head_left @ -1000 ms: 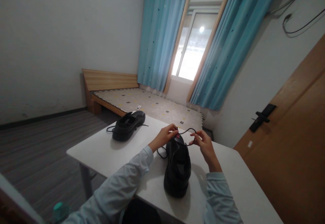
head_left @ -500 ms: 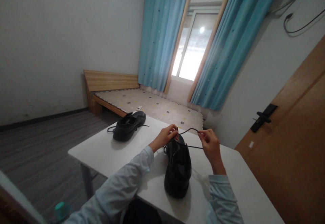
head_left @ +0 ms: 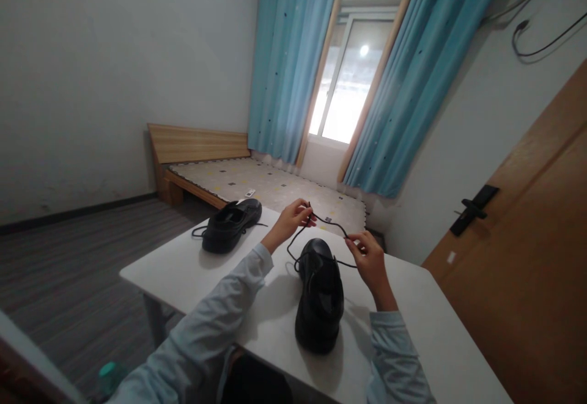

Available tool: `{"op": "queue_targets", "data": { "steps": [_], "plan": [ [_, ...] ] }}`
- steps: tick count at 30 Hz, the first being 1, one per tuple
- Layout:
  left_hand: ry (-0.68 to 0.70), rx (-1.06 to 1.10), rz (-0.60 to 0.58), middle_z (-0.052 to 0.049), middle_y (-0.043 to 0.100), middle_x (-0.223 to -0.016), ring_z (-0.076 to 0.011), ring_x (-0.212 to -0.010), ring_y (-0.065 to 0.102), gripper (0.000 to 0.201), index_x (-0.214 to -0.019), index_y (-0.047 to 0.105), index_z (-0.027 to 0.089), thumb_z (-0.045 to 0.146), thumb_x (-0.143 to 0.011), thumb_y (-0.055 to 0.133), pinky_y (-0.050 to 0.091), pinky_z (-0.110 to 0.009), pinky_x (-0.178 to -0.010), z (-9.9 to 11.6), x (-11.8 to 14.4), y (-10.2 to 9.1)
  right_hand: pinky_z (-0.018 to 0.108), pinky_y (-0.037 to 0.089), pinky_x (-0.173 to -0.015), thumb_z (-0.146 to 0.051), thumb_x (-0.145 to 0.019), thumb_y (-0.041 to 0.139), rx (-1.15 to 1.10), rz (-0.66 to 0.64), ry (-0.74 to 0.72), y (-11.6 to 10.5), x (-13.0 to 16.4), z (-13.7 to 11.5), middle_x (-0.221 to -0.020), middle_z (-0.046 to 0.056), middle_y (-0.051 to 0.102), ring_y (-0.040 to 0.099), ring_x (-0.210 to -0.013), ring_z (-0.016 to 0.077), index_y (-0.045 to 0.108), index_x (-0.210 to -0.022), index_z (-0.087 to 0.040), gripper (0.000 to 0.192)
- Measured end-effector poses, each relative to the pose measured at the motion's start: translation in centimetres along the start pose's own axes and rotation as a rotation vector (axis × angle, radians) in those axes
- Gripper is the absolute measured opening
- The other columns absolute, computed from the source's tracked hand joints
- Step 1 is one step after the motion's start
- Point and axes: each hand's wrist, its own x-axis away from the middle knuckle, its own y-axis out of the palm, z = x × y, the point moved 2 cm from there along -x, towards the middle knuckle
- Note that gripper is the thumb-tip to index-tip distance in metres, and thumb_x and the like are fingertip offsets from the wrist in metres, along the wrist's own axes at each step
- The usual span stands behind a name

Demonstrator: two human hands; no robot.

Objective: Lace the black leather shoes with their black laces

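Note:
A black shoe (head_left: pixel 320 306) stands on the white table (head_left: pixel 270 324), its heel towards me. Above its toe, my left hand (head_left: pixel 296 217) pinches a black shoelace (head_left: pixel 331 222). My right hand (head_left: pixel 369 257), to the right of the toe, pinches another part of the lace between thumb and fingers. The lace bows loosely between both hands, and one strand drops from the left hand to the shoe's left side. A further strand stretches from the shoe towards my right hand. The second black shoe (head_left: pixel 229 227) rests at the table's far left with loose lace ends.
Beyond the table is a wooden bed (head_left: pixel 197 145) with a patterned mattress (head_left: pixel 275 184), and a small white object (head_left: pixel 250 193) lies on it. To the right is a wooden door (head_left: pixel 518 269) with a black handle (head_left: pixel 474 209). A bottle with a green cap (head_left: pixel 108 370) stands at lower left.
My left hand has risen up and left from the shoe's toe, drawing the lace with it. My right hand has shifted slightly left. The shoe's toe is now uncovered.

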Motion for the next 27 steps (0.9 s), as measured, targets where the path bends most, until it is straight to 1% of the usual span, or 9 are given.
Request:
{"op": "queue_targets", "data": {
  "steps": [2,6,8,10,13,15,18,22,27],
  "plan": [
    [0.003,-0.006,-0.015,-0.002,0.064,-0.072,-0.0139,-0.061,0.065,0.032,-0.085,0.046,0.016,0.044,-0.076,0.06,0.053,-0.028,-0.06,1.7,-1.1,-0.1,0.028,0.046,-0.062,-0.039,-0.081,0.055,-0.07,-0.045,0.038,0.4,0.0,0.4,-0.081,0.004,0.06,0.055,-0.068,0.0158,0.064,-0.079,-0.02,0.021],
    [0.027,-0.054,-0.063,-0.002,0.065,-0.074,-0.012,-0.056,0.064,0.029,-0.082,0.045,0.016,0.041,-0.078,0.06,0.053,-0.027,-0.057,5.8,-3.2,-0.1,0.036,0.047,-0.074,-0.045,-0.077,0.059,-0.16,-0.105,0.15,0.9,0.1,1.2,-0.084,0.007,0.065,0.06,-0.079,0.0206,0.064,-0.083,-0.018,0.029],
    [0.045,-0.072,-0.092,-0.001,0.065,-0.072,-0.0118,-0.056,0.064,0.027,-0.083,0.045,0.016,0.038,-0.079,0.059,0.053,-0.026,-0.056,7.6,-4.2,0.1,0.04,0.046,-0.08,-0.047,-0.074,0.062,-0.186,-0.137,0.201,1.0,0.1,1.6,-0.089,0.008,0.066,0.061,-0.085,0.0226,0.063,-0.088,-0.018,0.032],
    [0.057,-0.087,-0.123,-0.001,0.065,-0.072,-0.0112,-0.056,0.063,0.024,-0.084,0.045,0.016,0.036,-0.08,0.058,0.052,-0.025,-0.056,8.9,-5.1,0.4,0.042,0.045,-0.083,-0.047,-0.07,0.067,-0.214,-0.184,0.241,1.1,0.2,2.2,-0.097,0.009,0.065,0.06,-0.091,0.0239,0.06,-0.097,-0.019,0.04],
    [0.081,-0.125,-0.152,-0.001,0.065,-0.072,-0.0101,-0.055,0.063,0.02,-0.085,0.045,0.016,0.032,-0.083,0.056,0.051,-0.023,-0.055,10.2,-6.3,0.8,0.042,0.046,-0.083,-0.046,-0.062,0.074,-0.316,-0.29,0.3,1.5,0.7,3.4,-0.11,0.011,0.061,0.057,-0.103,0.0261,0.05,-0.115,-0.022,0.063],
    [0.098,-0.149,-0.165,-0.001,0.065,-0.072,-0.0091,-0.055,0.063,0.018,-0.084,0.045,0.015,0.03,-0.084,0.055,0.051,-0.023,-0.057,11.0,-6.9,1.1,0.041,0.045,-0.085,-0.044,-0.058,0.077,-0.395,-0.396,0.344,2.1,1.2,4.2,-0.116,0.013,0.058,0.053,-0.112,0.0269,0.042,-0.124,-0.024,0.078],
    [0.121,-0.173,-0.187,-0.002,0.066,-0.075,-0.0083,-0.057,0.062,0.015,-0.084,0.045,0.015,0.028,-0.086,0.053,0.051,-0.025,-0.061,12.1,-7.7,1.4,0.042,0.043,-0.091,-0.047,-0.058,0.077,-0.521,-0.536,0.403,2.9,1.8,4.8,-0.124,0.015,0.054,0.05,-0.116,0.0271,0.033,-0.132,-0.023,0.09],
    [0.152,-0.213,-0.189,-0.003,0.067,-0.077,-0.0075,-0.06,0.063,0.013,-0.085,0.047,0.015,0.027,-0.087,0.051,0.051,-0.024,-0.065,13.5,-8.3,1.6,0.043,0.038,-0.098,-0.052,-0.062,0.073,-0.629,-0.637,0.408,3.1,2.3,4.5,-0.134,0.015,0.046,0.046,-0.121,0.0268,0.028,-0.136,-0.024,0.091],
    [0.19,-0.266,-0.192,-0.005,0.067,-0.08,-0.0085,-0.066,0.064,0.013,-0.088,0.049,0.014,0.027,-0.087,0.051,0.051,-0.023,-0.068,14.8,-8.7,1.7,0.043,0.032,-0.104,-0.053,-0.066,0.07,-0.566,-0.712,0.395,2.4,2.4,3.7,-0.14,0.015,0.04,0.037,-0.129,0.0259,0.026,-0.137,-0.023,0.089]
  ]
}}
